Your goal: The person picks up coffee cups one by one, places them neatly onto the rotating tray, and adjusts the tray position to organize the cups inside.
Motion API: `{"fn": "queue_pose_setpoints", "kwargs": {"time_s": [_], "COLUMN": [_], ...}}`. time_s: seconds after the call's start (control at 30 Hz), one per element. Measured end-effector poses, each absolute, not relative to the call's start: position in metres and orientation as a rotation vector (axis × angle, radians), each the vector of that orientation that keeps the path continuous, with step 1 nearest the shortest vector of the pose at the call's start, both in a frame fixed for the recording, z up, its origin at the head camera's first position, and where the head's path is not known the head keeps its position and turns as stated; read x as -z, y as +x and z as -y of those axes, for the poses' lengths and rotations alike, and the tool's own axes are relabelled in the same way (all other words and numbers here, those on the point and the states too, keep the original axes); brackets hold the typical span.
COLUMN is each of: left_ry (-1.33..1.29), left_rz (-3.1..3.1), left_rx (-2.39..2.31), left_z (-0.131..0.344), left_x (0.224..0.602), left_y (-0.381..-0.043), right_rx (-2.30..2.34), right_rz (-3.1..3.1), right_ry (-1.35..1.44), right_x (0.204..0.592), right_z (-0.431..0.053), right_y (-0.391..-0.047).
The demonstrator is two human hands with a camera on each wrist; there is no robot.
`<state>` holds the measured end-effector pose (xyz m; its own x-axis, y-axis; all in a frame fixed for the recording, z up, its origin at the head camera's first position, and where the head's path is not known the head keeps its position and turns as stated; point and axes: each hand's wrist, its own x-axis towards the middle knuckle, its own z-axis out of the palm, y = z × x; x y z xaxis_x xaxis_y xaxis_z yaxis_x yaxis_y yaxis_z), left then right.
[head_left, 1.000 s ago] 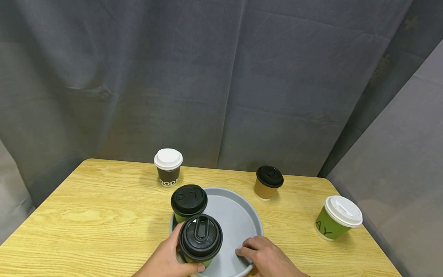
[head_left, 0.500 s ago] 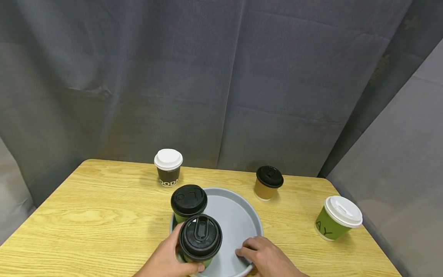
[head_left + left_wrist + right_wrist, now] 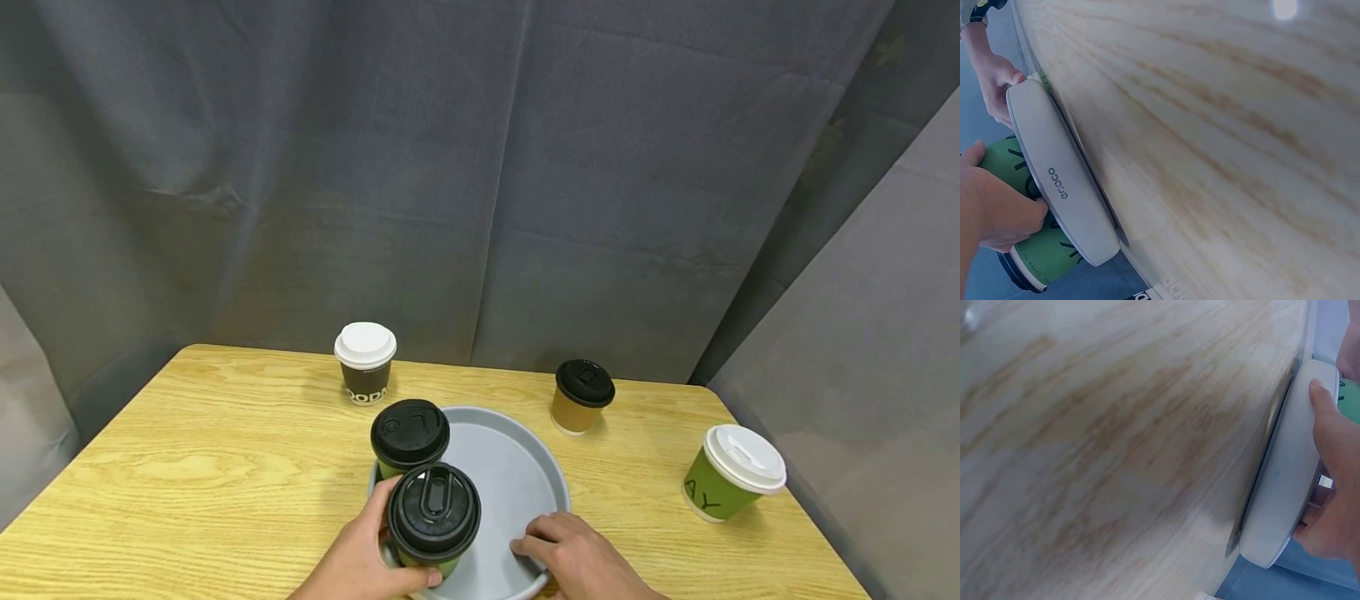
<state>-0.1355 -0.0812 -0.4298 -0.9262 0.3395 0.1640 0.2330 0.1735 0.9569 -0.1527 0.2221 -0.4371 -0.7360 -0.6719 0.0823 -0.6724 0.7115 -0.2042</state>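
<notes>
My left hand grips a green paper coffee cup with a glossy black lid, upright over the near left part of a round grey tray. Just behind it, a second green cup with a matte black lid stands at the tray's left side. In the left wrist view, the fingers of my left hand lie between the two cups, above the tray's pale wall. My right hand pinches the tray's near right rim. The right wrist view shows its thumb on the outer wall.
A black paper cup with a white lid stands behind the tray on the wooden table. A brown cup with a black lid is at the back right, and a green cup with a white lid farther right. Grey curtains hang behind.
</notes>
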Motion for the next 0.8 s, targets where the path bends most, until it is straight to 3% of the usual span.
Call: {"fn": "queue_pose_setpoints", "kwargs": {"time_s": [0.8], "left_ry": [0.636], "left_rz": [-2.292], "left_rx": [-1.853], "left_z": [0.095], "left_x": [0.434], "left_y": [-0.139], "right_rx": [-0.352], "right_rz": [2.948], "right_ry": [1.131], "right_x": [0.436], "right_z": [-0.223], "right_y": [-0.153]}}
